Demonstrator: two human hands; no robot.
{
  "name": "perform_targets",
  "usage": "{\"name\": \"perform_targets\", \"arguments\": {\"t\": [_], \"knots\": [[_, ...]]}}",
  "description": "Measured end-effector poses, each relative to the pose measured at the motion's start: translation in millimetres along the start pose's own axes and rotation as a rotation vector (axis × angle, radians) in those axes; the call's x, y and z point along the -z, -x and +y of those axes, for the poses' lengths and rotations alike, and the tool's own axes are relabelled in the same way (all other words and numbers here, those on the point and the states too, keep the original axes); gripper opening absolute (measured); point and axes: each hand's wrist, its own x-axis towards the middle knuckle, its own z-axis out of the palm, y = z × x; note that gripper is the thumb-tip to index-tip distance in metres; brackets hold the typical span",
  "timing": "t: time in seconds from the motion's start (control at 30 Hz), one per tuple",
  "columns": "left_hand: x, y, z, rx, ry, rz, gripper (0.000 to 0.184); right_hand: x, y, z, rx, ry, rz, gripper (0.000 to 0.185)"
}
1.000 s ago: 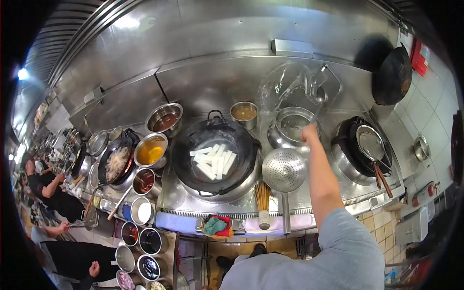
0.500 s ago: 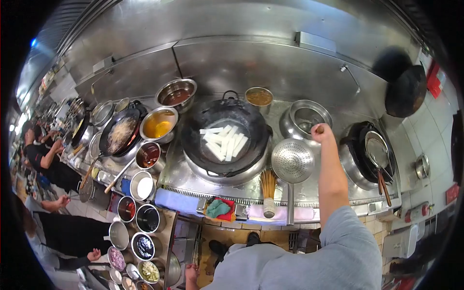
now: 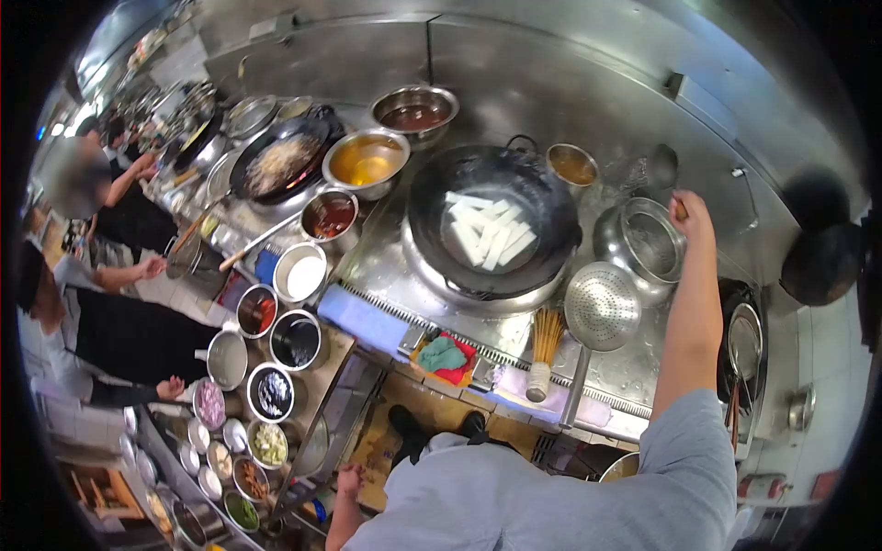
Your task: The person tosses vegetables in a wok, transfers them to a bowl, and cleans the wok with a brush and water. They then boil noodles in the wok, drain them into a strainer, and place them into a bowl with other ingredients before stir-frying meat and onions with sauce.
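Note:
My right hand (image 3: pixel 693 219) is closed round the handle of a ladle, and the ladle's dark bowl (image 3: pixel 661 167) is near the back wall, above the water pot (image 3: pixel 653 241). My left hand (image 3: pixel 350 479) hangs low beside my body, fingers curled, nothing visible in it. White strips (image 3: pixel 491 231) lie in the big black wok (image 3: pixel 542 197) on the middle burner. Between wok and right arm rests a perforated strainer (image 3: pixel 603 306), its handle toward me. A bamboo brush (image 3: pixel 544 354) lies left of that handle.
Bowls of amber liquid (image 3: pixel 367 163) and red sauce (image 3: pixel 413 115) stand left of the wok. Ingredient pots, one with chopped onion (image 3: pixel 209 404), cover the lower left. Another wok (image 3: pixel 282 165) is farther left. Co-workers, one in a black apron (image 3: pixel 138 335), stand at the left.
The view has turned left. My right hand has raised the ladle from the water pot toward the wall. Splashing water seen earlier at the wall has lessened. My left hand has come into view.

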Motion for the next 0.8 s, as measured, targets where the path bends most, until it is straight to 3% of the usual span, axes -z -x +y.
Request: {"name": "perform_targets", "arguments": {"t": [0.07,0.1,0.17,0.27,0.33,0.37,0.43,0.47,0.5,0.57,0.8], "knots": [[-11,15,17,-0.014,-0.008,0.060,0.005,24,12,29,0.047,0.399,0.120,0.013],[-16,22,26,-0.009,0.007,0.102,0.006,47,11,49,0.239,0.742,0.060,0.007],[-15,21,28,-0.001,0.043,0.159,0.008,59,38,83,0.311,0.747,0.155,0.011],[-2,22,20,-0.009,0.075,0.037,0.011,64,49,112,0.203,0.874,0.252,0.010],[1,21,20,0.022,-0.062,0.103,0.012,84,11,134,-0.204,0.687,0.240,0.006],[7,16,16,0.026,-0.053,0.107,0.012,80,9,139,-0.202,0.693,0.232,0.006],[18,1,13,0.042,-0.034,0.116,0.012,80,4,143,-0.344,-0.320,0.203,0.008],[16,6,24,-0.005,0.036,0.124,0.014,90,-2,147,-0.287,-0.618,0.085,0.014],[14,8,36,-0.008,0.042,0.117,0.014,101,-12,141,-0.279,-0.615,0.081,0.014],[14,12,50,-0.046,-0.071,0.197,0.014,100,-13,128,-0.323,-0.923,-0.029,0.015],[8,28,45,-0.040,-0.080,0.179,0.014,36,50,85,-0.121,-0.843,-0.155,0.011]]}}
